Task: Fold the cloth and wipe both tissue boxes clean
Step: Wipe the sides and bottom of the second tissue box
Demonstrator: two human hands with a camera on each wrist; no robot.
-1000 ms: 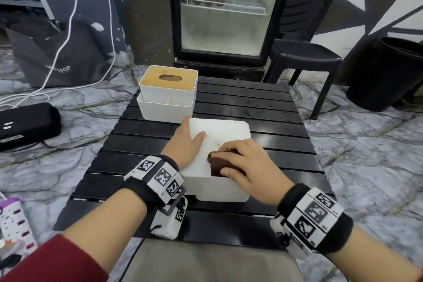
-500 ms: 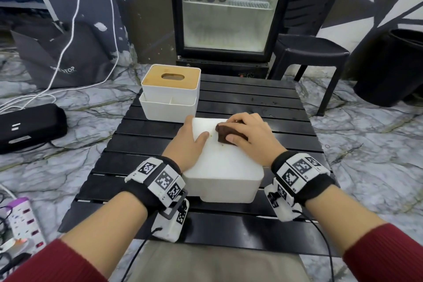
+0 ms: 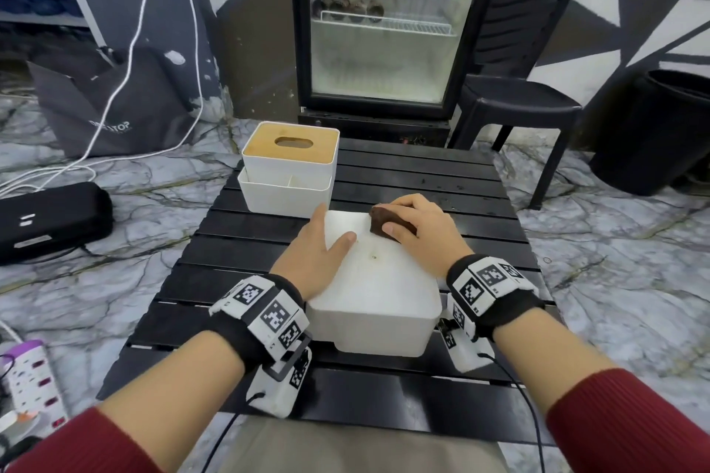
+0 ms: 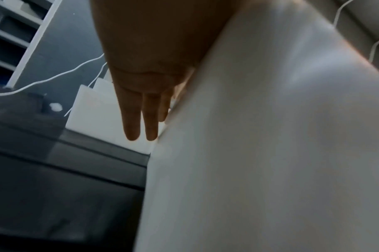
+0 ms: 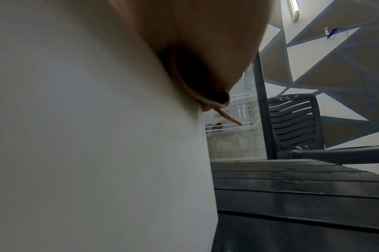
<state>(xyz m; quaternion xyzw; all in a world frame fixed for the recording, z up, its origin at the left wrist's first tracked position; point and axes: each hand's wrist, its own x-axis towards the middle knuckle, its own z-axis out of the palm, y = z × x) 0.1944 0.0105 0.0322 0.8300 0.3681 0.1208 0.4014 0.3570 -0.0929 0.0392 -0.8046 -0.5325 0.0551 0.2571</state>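
Your left hand (image 3: 315, 253) lies flat with straight fingers along the near white tissue box (image 3: 378, 296) on the black table (image 3: 480, 238), thumb on its top. At that box's far right corner your right hand (image 3: 420, 230) clutches the folded brown cloth (image 3: 386, 221). Beyond stands the wood-lidded tissue box (image 3: 290, 165).

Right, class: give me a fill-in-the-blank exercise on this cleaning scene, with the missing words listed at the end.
1. The right hand presses a folded ____ cloth onto the plain white box.
2. The left hand steadies that box with its ____ lying on the top.
3. The far tissue box has a ____ lid with an oval slot.
4. Both boxes stand on a black slatted ____.

Missing words: brown; thumb; wooden; table
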